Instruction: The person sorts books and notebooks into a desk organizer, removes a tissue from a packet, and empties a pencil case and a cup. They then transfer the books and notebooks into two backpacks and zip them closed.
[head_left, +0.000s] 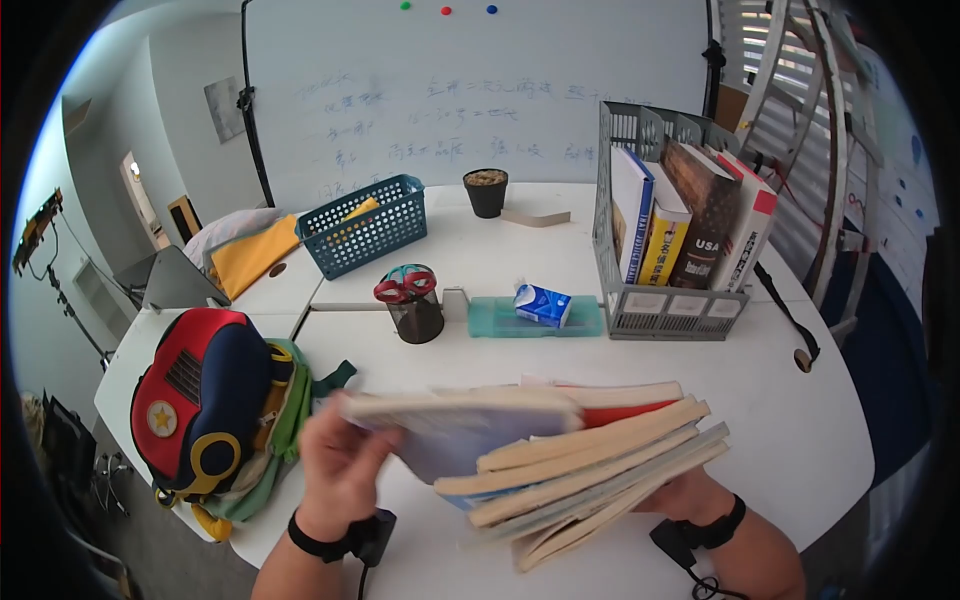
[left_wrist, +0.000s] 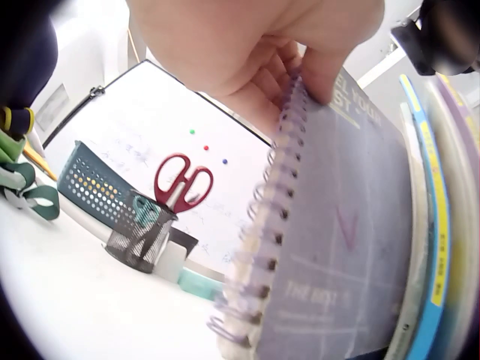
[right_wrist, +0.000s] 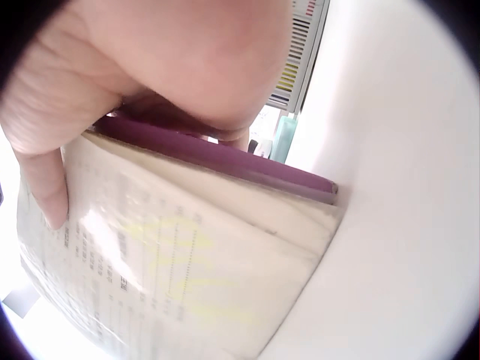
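The left hand (head_left: 345,465) pinches a spiral-bound notebook (head_left: 480,430) by its coiled edge, at the left of a stack of books. In the left wrist view the notebook (left_wrist: 337,247) shows a grey-purple cover, and the left hand (left_wrist: 262,52) has thumb and fingers round its coil. The right hand (head_left: 690,495) grips the fanned stack of books (head_left: 590,460) from the right, above the table. Up close in the right wrist view, the right hand (right_wrist: 157,67) holds a printed book (right_wrist: 172,255) against a purple one (right_wrist: 217,161); some fingers are hidden.
A grey file rack (head_left: 670,325) with upright books stands at the back right. Behind the hands are a pen holder (head_left: 417,318), a teal case (head_left: 490,317) with a blue packet (head_left: 543,305), a basket (head_left: 370,240) and a pot (head_left: 487,195). A backpack (head_left: 215,400) lies at the left.
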